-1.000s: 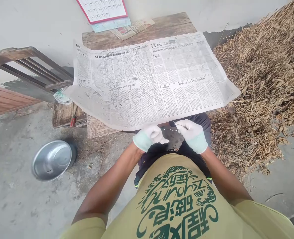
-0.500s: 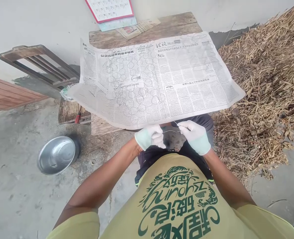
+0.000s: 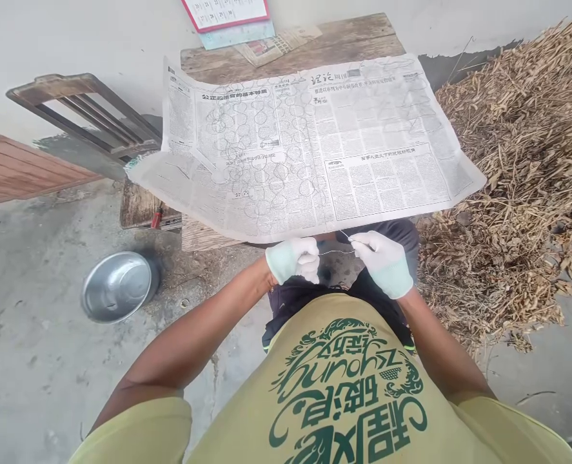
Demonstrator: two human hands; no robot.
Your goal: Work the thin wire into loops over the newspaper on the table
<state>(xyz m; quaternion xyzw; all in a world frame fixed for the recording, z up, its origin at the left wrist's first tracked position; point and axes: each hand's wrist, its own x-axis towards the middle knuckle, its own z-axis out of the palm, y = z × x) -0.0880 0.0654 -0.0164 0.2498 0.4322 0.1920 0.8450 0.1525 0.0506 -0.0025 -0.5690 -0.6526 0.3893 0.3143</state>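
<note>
Thin, pale, slightly bowed wire [image 3: 336, 251]

The left hand [image 3: 295, 259] and right hand [image 3: 383, 260] are gloved in white with pale mint cuffs; the wire [image 3: 336, 252] looks whitish. The newspaper [image 3: 387, 129] is greyish white, patterned with black print and thin dark loops [image 3: 280, 171]. The shirt [image 3: 240, 399] is olive yellow with dark green lettering, the basin [image 3: 118, 287] silvery

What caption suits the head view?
Gloved left hand and right hand hold a thin strand beside a spread newspaper.
</note>
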